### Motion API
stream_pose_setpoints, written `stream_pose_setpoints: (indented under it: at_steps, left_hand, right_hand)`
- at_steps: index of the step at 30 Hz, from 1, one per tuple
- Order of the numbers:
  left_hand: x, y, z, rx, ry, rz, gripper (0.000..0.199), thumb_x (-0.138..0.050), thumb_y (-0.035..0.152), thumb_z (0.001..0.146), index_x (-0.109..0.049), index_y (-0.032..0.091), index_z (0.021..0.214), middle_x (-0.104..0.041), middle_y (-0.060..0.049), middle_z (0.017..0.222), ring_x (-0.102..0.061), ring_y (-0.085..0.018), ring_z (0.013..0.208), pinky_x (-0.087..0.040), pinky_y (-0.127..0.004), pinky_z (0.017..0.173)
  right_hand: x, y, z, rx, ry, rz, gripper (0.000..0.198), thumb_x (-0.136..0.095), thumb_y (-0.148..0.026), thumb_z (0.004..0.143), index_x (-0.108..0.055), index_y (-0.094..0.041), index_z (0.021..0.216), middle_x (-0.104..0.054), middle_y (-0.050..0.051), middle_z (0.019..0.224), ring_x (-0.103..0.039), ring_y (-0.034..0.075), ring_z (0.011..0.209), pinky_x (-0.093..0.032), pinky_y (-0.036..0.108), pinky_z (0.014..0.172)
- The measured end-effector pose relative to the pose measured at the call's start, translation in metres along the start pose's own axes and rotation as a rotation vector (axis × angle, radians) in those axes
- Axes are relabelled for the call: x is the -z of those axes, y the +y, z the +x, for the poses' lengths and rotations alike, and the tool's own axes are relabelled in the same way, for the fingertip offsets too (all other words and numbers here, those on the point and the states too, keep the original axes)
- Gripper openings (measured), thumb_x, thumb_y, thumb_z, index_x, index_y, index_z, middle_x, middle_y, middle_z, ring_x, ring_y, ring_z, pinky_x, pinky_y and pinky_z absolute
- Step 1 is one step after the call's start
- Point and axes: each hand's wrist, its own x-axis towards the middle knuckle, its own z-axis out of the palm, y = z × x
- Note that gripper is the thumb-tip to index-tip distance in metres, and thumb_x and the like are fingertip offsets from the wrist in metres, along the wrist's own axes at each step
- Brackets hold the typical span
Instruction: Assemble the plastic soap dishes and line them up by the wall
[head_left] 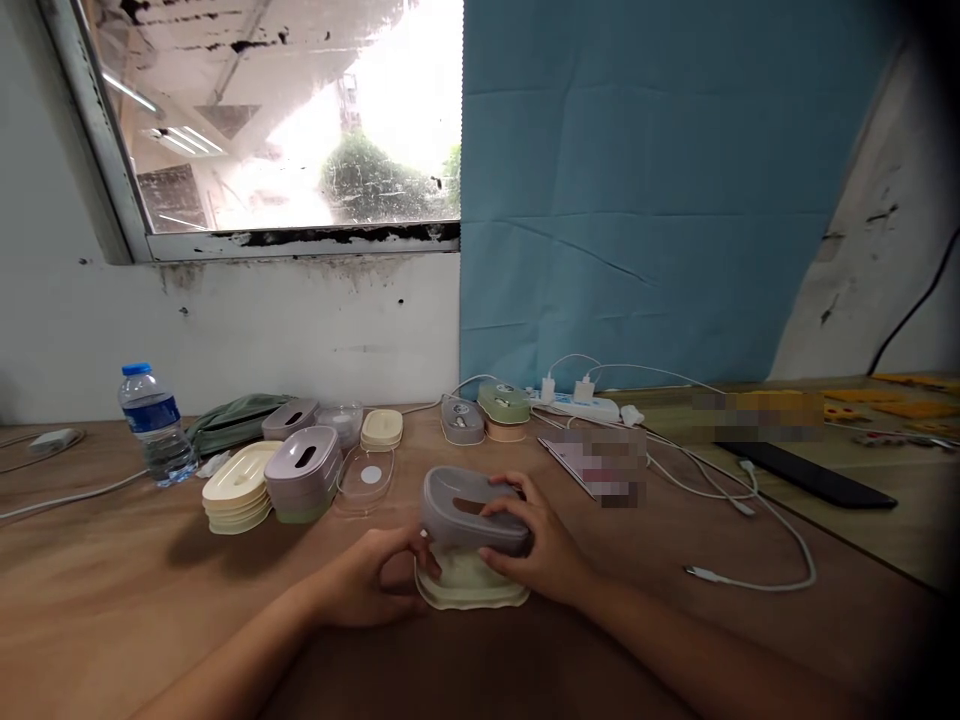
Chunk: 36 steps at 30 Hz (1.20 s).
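In front of me stands a small rounded plastic box with a grey slotted lid (pixel 450 488), a see-through middle and a cream base (pixel 472 597) on the table. My right hand (pixel 544 545) grips the lid from the right, its fingers over the top and its thumb low on the near side. At the left side of the box, my left hand (pixel 382 575) curls its thumb and fingertips against the wall and base. Part of its fingertips is hidden by the box. Whether the lid is seated all round cannot be made out.
Behind on the left are stacked cream lids (pixel 238 480), stacked lilac slotted covers (pixel 300 465), a clear tray (pixel 366 478) and a water bottle (pixel 156 425). Grey and green boxes (pixel 504 403) stand by a power strip (pixel 581 405). A white cable (pixel 750 585) and black phone-like slab (pixel 810 475) lie right.
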Motion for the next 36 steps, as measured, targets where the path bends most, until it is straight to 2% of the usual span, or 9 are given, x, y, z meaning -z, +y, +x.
stream_pose_setpoints:
  at_steps: [2, 5, 7, 10, 15, 19, 27, 36]
  left_hand:
    - [0.004, -0.004, -0.003, -0.011, 0.098, 0.041, 0.015, -0.055, 0.013, 0.067, -0.051, 0.018, 0.081, -0.06, -0.001, 0.085, -0.055, -0.013, 0.079, -0.043, -0.023, 0.073]
    - [0.009, -0.018, -0.006, 0.079, 0.293, 0.155, 0.017, -0.044, 0.007, 0.068, -0.048, 0.018, 0.079, -0.057, -0.001, 0.079, -0.054, -0.013, 0.076, -0.043, -0.024, 0.072]
    - [0.011, -0.031, -0.006, 0.137, 0.397, 0.239, 0.021, -0.042, 0.006, 0.068, -0.047, 0.019, 0.084, -0.056, -0.001, 0.083, -0.054, -0.014, 0.08, -0.043, -0.027, 0.076]
    - [0.011, -0.048, -0.002, 0.124, 0.489, 0.316, 0.027, -0.042, 0.006, 0.068, -0.045, 0.019, 0.092, -0.054, -0.004, 0.095, -0.051, -0.017, 0.093, -0.04, -0.031, 0.086]
    - [0.013, -0.069, 0.002, 0.064, 0.505, 0.404, 0.034, -0.039, 0.004, 0.069, -0.042, 0.018, 0.1, -0.049, -0.009, 0.114, -0.044, -0.019, 0.111, -0.034, -0.037, 0.096]
    - [0.014, -0.082, 0.006, 0.043, 0.505, 0.508, 0.035, -0.037, 0.002, 0.069, -0.043, 0.016, 0.1, -0.048, -0.012, 0.116, -0.041, -0.022, 0.115, -0.033, -0.041, 0.098]
    - [0.015, -0.087, 0.019, 0.118, 0.52, 0.65, 0.034, -0.043, 0.006, 0.067, -0.046, 0.011, 0.101, -0.054, -0.014, 0.103, -0.049, -0.025, 0.101, -0.039, -0.041, 0.09]
    - [0.015, -0.085, 0.018, 0.175, 0.501, 0.627, 0.026, -0.043, 0.01, 0.069, -0.047, 0.014, 0.094, -0.056, -0.01, 0.089, -0.053, -0.023, 0.087, -0.043, -0.038, 0.078]
  right_hand:
    - [-0.001, -0.002, -0.003, 0.001, -0.049, 0.001, 0.029, -0.07, -0.034, 0.059, -0.061, -0.02, 0.082, -0.037, 0.008, 0.115, -0.039, 0.026, 0.11, -0.033, 0.038, 0.094]
    - [-0.001, -0.006, -0.004, -0.009, -0.152, 0.009, 0.031, -0.072, -0.036, 0.056, -0.061, -0.02, 0.081, -0.037, 0.008, 0.116, -0.039, 0.026, 0.11, -0.034, 0.037, 0.094]
    - [0.0, -0.007, -0.004, -0.021, -0.205, 0.015, 0.03, -0.073, -0.034, 0.055, -0.061, -0.02, 0.079, -0.036, 0.007, 0.117, -0.04, 0.025, 0.11, -0.034, 0.036, 0.093]
    - [0.0, -0.004, -0.003, -0.026, -0.255, 0.041, 0.029, -0.072, -0.033, 0.056, -0.059, -0.019, 0.078, -0.034, 0.007, 0.122, -0.04, 0.025, 0.111, -0.035, 0.035, 0.092]
    - [0.003, 0.002, -0.003, 0.023, -0.305, 0.072, 0.035, -0.074, -0.04, 0.053, -0.057, -0.019, 0.075, -0.033, 0.007, 0.125, -0.037, 0.027, 0.115, -0.035, 0.035, 0.093]
    - [0.006, 0.003, -0.003, 0.091, -0.348, 0.074, 0.037, -0.075, -0.04, 0.053, -0.055, -0.019, 0.075, -0.032, 0.007, 0.124, -0.039, 0.026, 0.113, -0.036, 0.034, 0.091]
    - [0.007, 0.003, -0.001, 0.161, -0.438, 0.038, 0.048, -0.075, -0.045, 0.049, -0.051, -0.018, 0.082, -0.032, 0.009, 0.125, -0.038, 0.027, 0.114, -0.037, 0.034, 0.091]
    - [0.009, 0.0, 0.0, 0.217, -0.445, -0.057, 0.066, -0.071, -0.044, 0.056, -0.045, -0.023, 0.113, -0.036, 0.008, 0.125, -0.04, 0.025, 0.113, -0.034, 0.036, 0.095]
